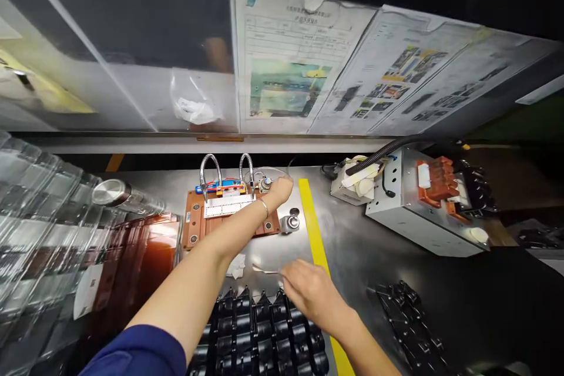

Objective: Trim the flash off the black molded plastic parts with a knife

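My left hand [280, 190] reaches far forward to the back right corner of a brown fixture board [197, 224]. Its fingers are curled by a small metal fitting [263, 183] there; what they hold, if anything, is hidden. A thin bracelet circles that wrist. My right hand [309, 292] hovers near me over the far edge of a black moulded tray [251, 341], fingers bent downward and close together. Just left of it lies a thin white stick [265, 271] beside a crumpled white tissue [237, 266]. Two metal gooseneck tubes [210, 175] arch over the fixture.
A yellow tape line [314, 223] runs down the metal table. A small metal knob [291, 222] sits beside it. A grey electrical box [414, 202] with orange breakers stands at right, a second black tray [409, 317] before it. Clear plastic trays [39, 217] and amber covers [152, 249] pile at left.
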`<state>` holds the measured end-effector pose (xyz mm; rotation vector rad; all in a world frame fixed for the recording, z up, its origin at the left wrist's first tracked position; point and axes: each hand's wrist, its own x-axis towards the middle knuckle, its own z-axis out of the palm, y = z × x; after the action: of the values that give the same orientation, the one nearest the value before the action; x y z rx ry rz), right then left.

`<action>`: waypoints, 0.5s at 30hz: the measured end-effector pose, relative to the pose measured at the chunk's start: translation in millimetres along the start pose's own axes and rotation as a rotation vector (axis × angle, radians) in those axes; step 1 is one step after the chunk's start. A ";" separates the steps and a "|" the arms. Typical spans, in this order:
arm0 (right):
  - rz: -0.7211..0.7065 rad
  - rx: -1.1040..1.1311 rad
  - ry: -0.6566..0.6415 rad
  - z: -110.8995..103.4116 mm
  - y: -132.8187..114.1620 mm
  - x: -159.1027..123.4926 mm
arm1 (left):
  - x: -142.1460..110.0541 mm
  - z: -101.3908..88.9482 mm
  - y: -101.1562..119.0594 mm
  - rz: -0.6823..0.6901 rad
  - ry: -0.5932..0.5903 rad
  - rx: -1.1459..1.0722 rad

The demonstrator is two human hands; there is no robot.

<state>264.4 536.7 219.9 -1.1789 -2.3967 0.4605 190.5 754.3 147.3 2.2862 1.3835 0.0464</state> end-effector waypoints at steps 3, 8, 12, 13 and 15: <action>0.019 0.095 0.088 1.7 14.4 1.1 | 5.3 13.1 -6.3 0.051 -0.044 -0.054; 0.096 0.314 0.091 16.2 29.8 28.4 | -40.8 10.7 -18.8 0.068 -0.062 -0.257; 0.476 0.684 0.123 46.7 47.2 59.8 | -118.3 -9.3 -65.5 0.034 -0.144 -0.474; 0.607 0.808 0.169 57.0 52.7 66.8 | -140.8 -14.1 -83.7 0.007 -0.166 -0.524; 0.847 1.026 0.284 79.0 62.5 79.0 | -182.0 -21.4 -120.4 -0.228 -0.197 -0.887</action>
<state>222.3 628.5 141.3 -1.4780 -1.0002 1.4233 -4.7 654.6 155.2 1.3590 1.1793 0.2905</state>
